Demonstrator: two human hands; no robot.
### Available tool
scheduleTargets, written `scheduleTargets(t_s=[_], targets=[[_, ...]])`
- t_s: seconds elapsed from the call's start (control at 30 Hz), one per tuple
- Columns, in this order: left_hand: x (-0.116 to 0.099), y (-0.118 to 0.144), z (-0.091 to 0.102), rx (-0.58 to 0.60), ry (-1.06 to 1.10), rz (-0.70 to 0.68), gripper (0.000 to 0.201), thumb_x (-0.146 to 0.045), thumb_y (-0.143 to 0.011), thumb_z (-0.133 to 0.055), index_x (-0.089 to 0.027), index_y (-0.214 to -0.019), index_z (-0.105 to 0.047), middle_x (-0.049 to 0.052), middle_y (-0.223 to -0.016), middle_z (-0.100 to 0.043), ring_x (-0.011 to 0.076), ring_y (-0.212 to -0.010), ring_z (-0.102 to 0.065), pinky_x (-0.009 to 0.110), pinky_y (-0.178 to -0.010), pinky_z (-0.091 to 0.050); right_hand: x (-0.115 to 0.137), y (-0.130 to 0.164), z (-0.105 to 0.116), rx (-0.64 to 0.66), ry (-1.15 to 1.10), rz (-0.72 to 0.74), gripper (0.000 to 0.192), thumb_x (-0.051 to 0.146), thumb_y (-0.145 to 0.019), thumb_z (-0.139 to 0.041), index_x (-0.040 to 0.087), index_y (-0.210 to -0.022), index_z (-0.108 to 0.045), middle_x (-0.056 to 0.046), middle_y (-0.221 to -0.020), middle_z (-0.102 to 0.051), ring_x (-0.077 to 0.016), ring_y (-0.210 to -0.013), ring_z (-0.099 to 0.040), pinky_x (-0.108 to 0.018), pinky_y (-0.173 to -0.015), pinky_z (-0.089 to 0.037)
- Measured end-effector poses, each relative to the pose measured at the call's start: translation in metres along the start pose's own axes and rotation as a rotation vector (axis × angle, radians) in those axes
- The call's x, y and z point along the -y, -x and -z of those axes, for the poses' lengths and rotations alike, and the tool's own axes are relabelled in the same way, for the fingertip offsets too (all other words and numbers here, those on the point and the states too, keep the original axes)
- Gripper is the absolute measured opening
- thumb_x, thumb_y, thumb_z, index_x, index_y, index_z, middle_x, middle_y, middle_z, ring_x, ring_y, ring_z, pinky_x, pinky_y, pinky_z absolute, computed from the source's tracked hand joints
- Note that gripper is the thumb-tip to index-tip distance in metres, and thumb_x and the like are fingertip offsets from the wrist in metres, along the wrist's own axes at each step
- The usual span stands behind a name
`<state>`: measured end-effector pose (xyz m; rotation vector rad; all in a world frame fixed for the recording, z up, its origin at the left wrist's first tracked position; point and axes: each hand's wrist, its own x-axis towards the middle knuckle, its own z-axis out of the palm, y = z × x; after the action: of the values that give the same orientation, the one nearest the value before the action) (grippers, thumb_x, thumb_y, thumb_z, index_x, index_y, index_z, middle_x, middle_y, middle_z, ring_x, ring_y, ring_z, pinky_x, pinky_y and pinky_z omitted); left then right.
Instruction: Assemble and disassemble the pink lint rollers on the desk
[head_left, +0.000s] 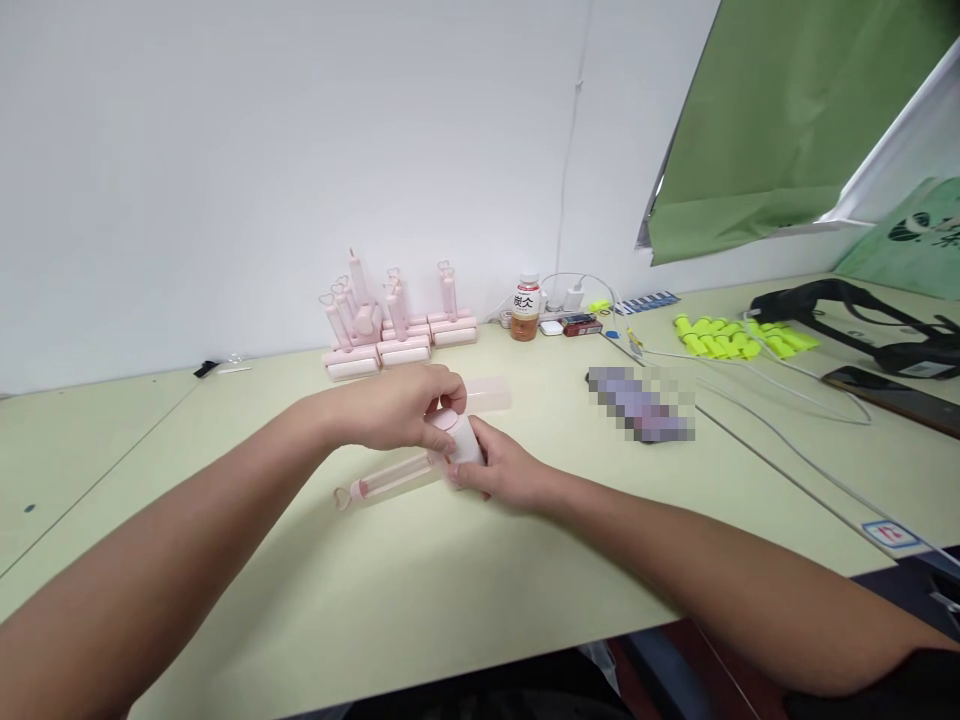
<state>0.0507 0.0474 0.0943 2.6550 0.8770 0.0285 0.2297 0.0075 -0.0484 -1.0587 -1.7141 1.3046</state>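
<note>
Over the middle of the table, both my hands are on a pink-and-white lint roller (466, 440). My right hand (506, 468) wraps its white roll from the right side. The thumb and fingers of my left hand (405, 405) close on the pink end of the roll. The roller's see-through pink handle (394, 478) points to the left and ends in a heart-shaped loop. Just behind my hands lies a clear pink plastic cover (487, 393) on the tabletop. My fingers hide part of the roll and its joint with the handle.
Several similar pink lint rollers (405, 350) stand against the wall. A drink bottle (525, 310) is beside them. To the right lie a blurred-out phone-like object (641, 405), yellow-green pieces (716, 338), white cables, a black strap (847, 320) and a dark phone (900, 398).
</note>
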Motion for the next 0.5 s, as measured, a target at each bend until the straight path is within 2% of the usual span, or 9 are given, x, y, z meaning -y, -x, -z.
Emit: scheduleTargets(t_s=[0.13, 0.2, 0.3, 0.4, 0.5], targets=[[-0.01, -0.002, 0.004, 0.108, -0.016, -0.005, 0.028, -0.041, -0.071, -0.069, -0.022, -0.084, -0.054, -0.001, -0.081, -0.057, 0.0134, -0.065, -0.049, 0.024, -0.051, -0.034, 0.002, 0.0, 0.003, 0.024, 0.069, 0.078, 0.039, 0.045, -0.074, -0.073, 0.019, -0.098, -0.058, 0.0, -0.087, -0.059, -0.0149, -0.075, -0.052, -0.025, -0.064, -0.041], [-0.012, -0.002, 0.006, 0.131, -0.022, -0.005, 0.029, -0.041, -0.07, -0.07, -0.021, -0.081, -0.052, -0.001, -0.079, -0.057, 0.0132, -0.063, -0.048, 0.024, -0.05, -0.034, 0.004, 0.0, 0.005, 0.02, 0.105, 0.079, 0.036, 0.046, -0.074, -0.072, 0.018, -0.091, -0.059, 0.0, -0.083, -0.06, -0.0154, -0.073, -0.052, -0.025, -0.063, -0.04], [-0.009, -0.002, 0.01, 0.136, -0.012, 0.001, 0.03, -0.04, -0.068, -0.07, -0.021, -0.08, -0.05, -0.001, -0.075, -0.055, 0.0132, -0.061, -0.048, 0.024, -0.049, -0.033, 0.009, -0.001, 0.006, -0.032, 0.151, 0.108, 0.035, 0.046, -0.073, -0.072, 0.018, -0.091, -0.06, 0.0, -0.083, -0.061, -0.0167, -0.075, -0.054, -0.025, -0.063, -0.04], [-0.001, -0.002, 0.014, 0.111, -0.011, -0.009, 0.024, -0.033, -0.068, -0.067, -0.021, -0.077, -0.049, -0.001, -0.073, -0.053, 0.0124, -0.059, -0.046, 0.024, -0.048, -0.032, 0.016, -0.002, 0.005, -0.091, 0.141, 0.12, 0.037, 0.049, -0.074, -0.07, 0.018, -0.092, -0.06, -0.001, -0.082, -0.061, -0.0168, -0.073, -0.054, -0.025, -0.061, -0.039], [0.009, -0.006, 0.015, 0.009, -0.063, -0.021, 0.016, -0.02, -0.068, -0.059, -0.02, -0.07, -0.044, -0.001, -0.071, -0.051, 0.0117, -0.058, -0.043, 0.024, -0.049, -0.031, 0.02, -0.002, 0.003, -0.187, 0.082, 0.119, 0.04, 0.054, -0.078, -0.065, 0.018, -0.091, -0.057, 0.0, -0.076, -0.059, -0.0151, -0.067, -0.051, -0.024, -0.057, -0.037]])
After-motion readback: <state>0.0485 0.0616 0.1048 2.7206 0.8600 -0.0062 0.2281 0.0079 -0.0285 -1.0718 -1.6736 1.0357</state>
